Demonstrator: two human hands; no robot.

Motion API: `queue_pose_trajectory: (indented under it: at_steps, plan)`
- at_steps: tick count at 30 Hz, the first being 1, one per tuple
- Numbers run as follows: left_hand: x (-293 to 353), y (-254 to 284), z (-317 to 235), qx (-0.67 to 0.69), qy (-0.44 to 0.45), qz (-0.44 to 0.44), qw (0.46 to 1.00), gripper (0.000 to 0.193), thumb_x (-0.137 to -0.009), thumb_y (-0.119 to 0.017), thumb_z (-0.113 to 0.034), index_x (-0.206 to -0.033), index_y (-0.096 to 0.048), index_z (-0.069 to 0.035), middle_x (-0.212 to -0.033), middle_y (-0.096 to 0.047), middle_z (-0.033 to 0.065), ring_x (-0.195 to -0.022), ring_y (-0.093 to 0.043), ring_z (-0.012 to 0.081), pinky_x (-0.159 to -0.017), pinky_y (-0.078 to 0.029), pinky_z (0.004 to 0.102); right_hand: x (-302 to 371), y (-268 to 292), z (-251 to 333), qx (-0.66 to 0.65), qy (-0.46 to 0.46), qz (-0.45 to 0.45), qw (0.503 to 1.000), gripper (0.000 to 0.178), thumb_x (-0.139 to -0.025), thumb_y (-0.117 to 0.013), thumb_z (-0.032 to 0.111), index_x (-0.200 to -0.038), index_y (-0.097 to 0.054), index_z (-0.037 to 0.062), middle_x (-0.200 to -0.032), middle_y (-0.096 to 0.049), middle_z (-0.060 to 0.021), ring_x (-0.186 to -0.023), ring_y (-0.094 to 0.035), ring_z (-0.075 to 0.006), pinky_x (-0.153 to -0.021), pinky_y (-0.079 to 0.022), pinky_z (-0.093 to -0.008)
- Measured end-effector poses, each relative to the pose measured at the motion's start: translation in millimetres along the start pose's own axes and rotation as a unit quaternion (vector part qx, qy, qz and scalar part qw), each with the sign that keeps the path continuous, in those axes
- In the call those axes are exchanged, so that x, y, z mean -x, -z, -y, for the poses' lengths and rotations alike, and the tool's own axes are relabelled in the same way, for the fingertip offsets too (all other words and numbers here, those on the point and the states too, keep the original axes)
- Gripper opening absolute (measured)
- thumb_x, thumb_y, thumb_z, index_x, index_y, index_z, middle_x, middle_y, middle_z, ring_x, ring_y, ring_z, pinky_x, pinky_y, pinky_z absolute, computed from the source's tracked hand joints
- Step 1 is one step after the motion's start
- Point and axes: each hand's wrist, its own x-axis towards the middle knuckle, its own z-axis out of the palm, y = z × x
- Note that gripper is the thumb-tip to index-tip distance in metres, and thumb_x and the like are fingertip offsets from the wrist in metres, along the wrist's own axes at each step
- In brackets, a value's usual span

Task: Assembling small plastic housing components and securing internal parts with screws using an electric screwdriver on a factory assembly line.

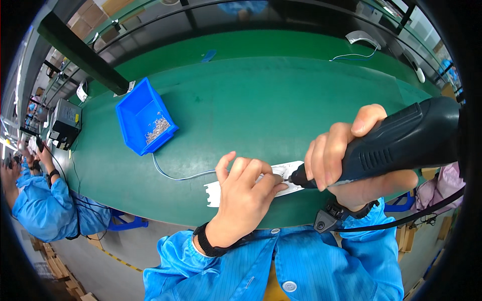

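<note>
My right hand (329, 155) is wrapped round a black electric screwdriver (406, 135), which lies almost level with its nose pointing left. Its bit meets a white plastic part (214, 194) lying on the green bench. Over the middle of that part bends my left hand (246, 193), thumb and forefinger pinched together right by the bit. Whatever they hold, perhaps a screw, is too small and covered to make out. A thin white-blue cable (175, 178) runs from under my left hand toward a blue bin (145, 118), where small metal screws (159, 129) are heaped.
A green bench (241, 110) spans the view. At its far right lies a curved white part (362, 37) with a cable. A dark post (83, 55) rises behind the bin. A black box (65, 123) stands at the left, near a person in blue (45, 205).
</note>
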Motion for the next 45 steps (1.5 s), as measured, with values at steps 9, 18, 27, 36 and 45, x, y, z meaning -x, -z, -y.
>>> queue_pose_trajectory:
  at_steps: [9, 18, 27, 36, 45]
  plan:
    - [0, 2, 3, 0.084, 0.009, 0.036, 0.996, 0.011, -0.061, -0.072, -0.013, -0.068, -0.064, -0.011, -0.073, -0.05, -0.0033, -0.077, -0.049, 0.0167, -0.089, -0.027, 0.0464, 3, -1, 2, -0.019, -0.016, 0.047, 0.999, 0.069, -0.071, -0.055, 0.064, -0.106, -0.035, 0.0082, -0.067, -0.054, -0.0086, -0.053, -0.056, -0.0185, -0.051, -0.046, -0.0308]
    - [7, -1, -1, 0.078, 0.029, 0.042, 0.996, 0.012, -0.062, -0.072, -0.012, -0.071, -0.063, -0.012, -0.071, -0.049, -0.0031, -0.077, -0.049, 0.0165, -0.089, -0.026, 0.0455, 2, 1, -8, -0.021, 0.03, 0.108, 0.993, 0.07, -0.071, -0.058, 0.061, -0.106, -0.035, 0.0062, -0.068, -0.055, -0.0106, -0.054, -0.056, -0.0187, -0.052, -0.047, -0.0294]
    - [10, 5, 3, 0.056, 0.004, 0.035, 0.998, 0.014, -0.062, -0.071, -0.012, -0.071, -0.061, -0.01, -0.079, -0.053, -0.0028, -0.081, -0.052, 0.0161, -0.091, -0.026, 0.0445, 13, -7, -8, 0.033, 0.03, 0.034, 0.998, 0.071, -0.07, -0.056, 0.064, -0.104, -0.034, 0.0048, -0.064, -0.053, -0.0099, -0.051, -0.054, -0.0181, -0.049, -0.047, -0.0272]
    - [11, -1, 14, 0.076, 0.044, 0.009, 0.996, 0.016, -0.071, -0.066, -0.009, -0.08, -0.054, -0.005, -0.079, -0.062, 0.007, -0.074, -0.059, 0.0243, -0.073, -0.043, 0.0388, 16, -12, -12, 0.12, -0.034, -0.009, 0.992, 0.077, -0.067, -0.051, 0.071, -0.101, -0.034, 0.0043, -0.057, -0.05, -0.0078, -0.042, -0.049, -0.0156, -0.042, -0.044, -0.0262]
    - [11, -4, 15, 0.072, 0.061, 0.013, 0.995, 0.016, -0.072, -0.065, -0.007, -0.078, -0.05, -0.004, -0.069, -0.058, 0.0084, -0.064, -0.057, 0.0253, -0.058, -0.042, 0.0361, 20, -14, -19, 0.12, -0.054, -0.032, 0.991, 0.075, -0.066, -0.055, 0.068, -0.099, -0.034, 0.0038, -0.058, -0.05, -0.0083, -0.044, -0.05, -0.016, -0.043, -0.045, -0.0266]
